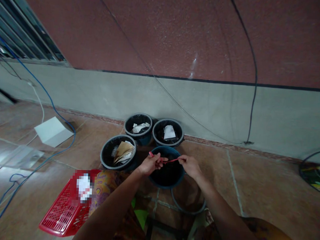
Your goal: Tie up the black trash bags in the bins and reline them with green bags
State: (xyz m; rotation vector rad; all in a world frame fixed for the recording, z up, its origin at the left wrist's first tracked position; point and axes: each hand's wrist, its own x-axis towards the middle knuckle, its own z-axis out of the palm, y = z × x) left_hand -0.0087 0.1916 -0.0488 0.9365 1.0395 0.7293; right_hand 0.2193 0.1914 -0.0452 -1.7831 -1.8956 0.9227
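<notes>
1. Bare forearms [108, 213] [224, 222] fill the bottom of my remote feed, reaching forward; a patterned cloth [105, 188] lies just beneath and beside the left one.
2. Hand state, as I log it: left hand [152, 164] closed, fingers curled around one end of a thin red strip [171, 161]; right hand [191, 166] pinching the other end between its fingertips. Neither hand is spread. I cannot resolve the strip's exact kind or material.
3. Key relation: the red strip lies between the hands, its long axis running almost straight across from left hand to right, tilted slightly. Its tip projects past the left hand. Both hands touch it, so neither is clearly nearer.
4. Directly below the hands, a dark blue plant pot [166, 185] sits under the strip; its dark interior shows no detail at this exposure.
5. Ahead of the hands, three black pots stand close together. The one ahead and left of the left hand [105, 158] holds folded brown paper [123, 152]; the other two [139, 115] [168, 121] hold white paper.
6. Left of the left hand, a red plastic basket [62, 209] rests on the tiled floor.
</notes>
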